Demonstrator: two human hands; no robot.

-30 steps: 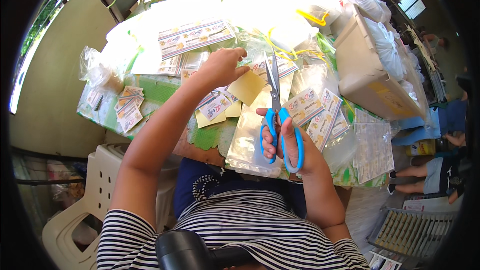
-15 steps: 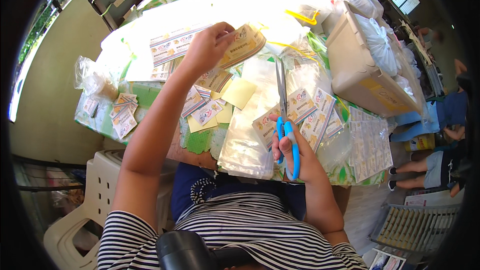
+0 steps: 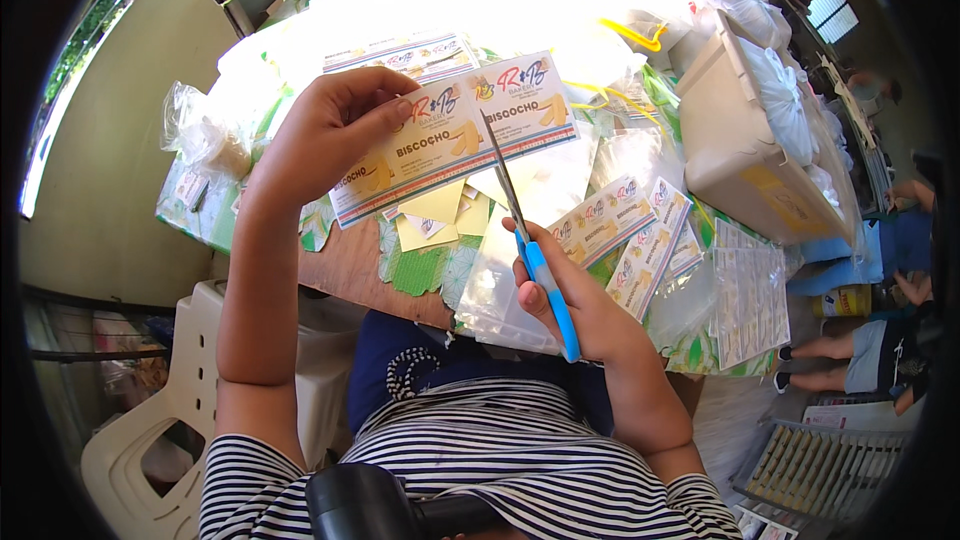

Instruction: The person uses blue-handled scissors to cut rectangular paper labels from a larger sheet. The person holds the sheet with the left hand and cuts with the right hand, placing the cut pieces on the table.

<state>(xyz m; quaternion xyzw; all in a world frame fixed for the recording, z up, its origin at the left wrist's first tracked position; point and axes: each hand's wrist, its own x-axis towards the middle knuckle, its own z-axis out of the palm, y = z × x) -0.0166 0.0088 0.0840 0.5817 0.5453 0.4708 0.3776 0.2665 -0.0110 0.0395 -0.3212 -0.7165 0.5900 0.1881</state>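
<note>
My left hand (image 3: 325,125) holds up a strip of printed paper labels (image 3: 450,130), white and yellow with banana pictures, above the table. My right hand (image 3: 570,300) grips blue-handled scissors (image 3: 530,240), and the blades point up into the strip between two labels. Cut labels (image 3: 630,235) lie on the table just right of the scissors. Yellow paper pieces (image 3: 435,215) and clear plastic bags (image 3: 500,280) lie under the strip.
A tan cardboard box (image 3: 730,150) with plastic bags stands at the right. More label sheets (image 3: 400,50) lie further back. A bag of labels (image 3: 200,140) sits at the table's left edge. A white plastic chair (image 3: 150,430) is at lower left. Other people's legs (image 3: 850,350) show at far right.
My left hand picked a label strip off the table and raised it toward me. My right hand brought the scissors up until the blades met the strip.
</note>
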